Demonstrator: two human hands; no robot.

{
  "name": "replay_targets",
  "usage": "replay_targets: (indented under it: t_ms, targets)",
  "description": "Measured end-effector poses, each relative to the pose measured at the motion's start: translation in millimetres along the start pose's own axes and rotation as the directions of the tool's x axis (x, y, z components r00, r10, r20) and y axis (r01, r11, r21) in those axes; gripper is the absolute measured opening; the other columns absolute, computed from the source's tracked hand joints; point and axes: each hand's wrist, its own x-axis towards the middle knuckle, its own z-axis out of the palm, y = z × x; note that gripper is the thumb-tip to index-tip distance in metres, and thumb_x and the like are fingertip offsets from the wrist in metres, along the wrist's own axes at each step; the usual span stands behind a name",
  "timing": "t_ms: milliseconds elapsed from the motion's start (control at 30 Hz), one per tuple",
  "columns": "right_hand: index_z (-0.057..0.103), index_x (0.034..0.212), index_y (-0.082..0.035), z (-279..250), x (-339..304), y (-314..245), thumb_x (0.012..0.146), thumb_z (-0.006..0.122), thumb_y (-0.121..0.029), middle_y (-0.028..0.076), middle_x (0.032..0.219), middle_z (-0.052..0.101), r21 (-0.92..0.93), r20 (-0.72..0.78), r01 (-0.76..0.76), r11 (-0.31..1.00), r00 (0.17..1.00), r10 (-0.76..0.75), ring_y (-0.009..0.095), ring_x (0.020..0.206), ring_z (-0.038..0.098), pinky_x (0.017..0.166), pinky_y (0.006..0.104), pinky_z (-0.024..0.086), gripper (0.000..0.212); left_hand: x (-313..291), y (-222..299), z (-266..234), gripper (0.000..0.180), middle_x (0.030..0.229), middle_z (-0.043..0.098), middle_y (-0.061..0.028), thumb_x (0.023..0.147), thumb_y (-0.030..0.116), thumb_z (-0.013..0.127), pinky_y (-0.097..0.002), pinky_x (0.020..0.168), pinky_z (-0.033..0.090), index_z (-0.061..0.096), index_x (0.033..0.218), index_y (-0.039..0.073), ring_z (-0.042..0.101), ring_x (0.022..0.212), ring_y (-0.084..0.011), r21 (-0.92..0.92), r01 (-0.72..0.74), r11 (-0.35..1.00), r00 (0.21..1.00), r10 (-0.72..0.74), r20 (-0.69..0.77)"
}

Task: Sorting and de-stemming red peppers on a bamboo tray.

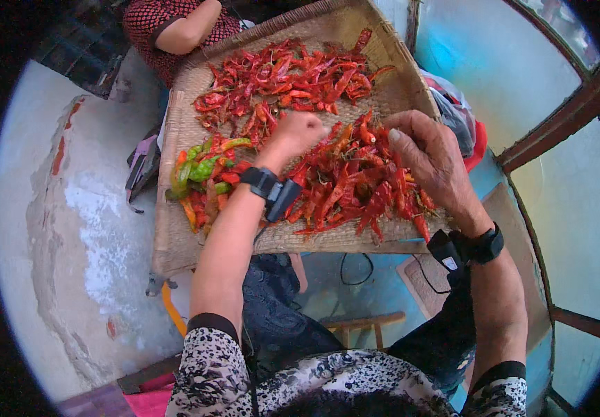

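Red dried chili peppers (355, 181) lie in a heap on a large woven tray (234, 243) in front of me. My left hand (296, 137) is over the near part of the tray, its fingers curled closed and slightly blurred; what they hold, if anything, is hidden. At the right edge of the heap, my right hand (433, 156) bends its thumb and fingers together close to the chilies. Whatever sits between those fingertips cannot be made out. Green and orange peppers (202, 169) are grouped at the tray's left side, beside my left forearm.
A second spread of red chilies (286, 73) covers the tray's far part. Another person's arm (192, 28) rests at its far left corner. A wooden stool (364, 323) stands below, bags (453, 104) lie to the right, and framed windows (564, 160) line that side.
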Motion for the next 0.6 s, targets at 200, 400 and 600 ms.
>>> replay_targets:
  t_ms: [200, 400, 600]
  targets:
    - [0.062, 0.099, 0.002, 4.6, 0.9, -2.9, 0.092, 0.058, -0.015, 0.018, 0.079, 0.064, 0.003, -0.022, 0.056, 0.998, 0.998, -0.056, 0.026, 0.069, 0.061, 0.066, 0.0374, 0.048, 0.019, -0.1, -5.2, 40.7, 0.020, 0.083, 0.064, -0.0125, 0.079, 0.020, 0.069, -0.0385, 0.073, 0.049, 0.061, 0.082, 0.002, 0.063, 0.081, -0.0268, 0.094, -0.068, 0.993, 0.965, 0.090, -0.248]
    - [0.062, 0.099, 0.002, 1.2, -0.3, -4.0, 0.091, 0.058, -0.014, 0.019, 0.080, 0.065, -0.007, 0.000, 0.049, 0.999, 0.999, -0.049, 0.029, 0.071, 0.062, 0.067, 0.0376, 0.048, 0.017, -6.2, -18.9, 5.8, 0.009, 0.073, 0.063, -0.0066, 0.079, 0.013, 0.063, -0.0347, 0.066, 0.049, 0.061, 0.077, 0.005, 0.061, 0.069, -0.0166, -0.118, -0.261, 0.958, 0.944, 0.228, -0.239]
    - [0.062, 0.099, 0.002, 6.5, 0.4, -5.8, 0.091, 0.058, -0.014, 0.018, 0.081, 0.065, -0.047, 0.013, 0.093, 0.995, 0.996, -0.093, 0.030, 0.073, 0.063, 0.068, 0.0380, 0.048, 0.017, -3.5, -10.0, -40.9, 0.040, 0.100, 0.066, -0.0104, 0.088, 0.018, 0.064, -0.0271, 0.073, 0.053, 0.053, 0.122, -0.001, 0.062, 0.082, -0.0139, -0.621, -0.270, 0.736, 0.848, -0.124, -0.516]
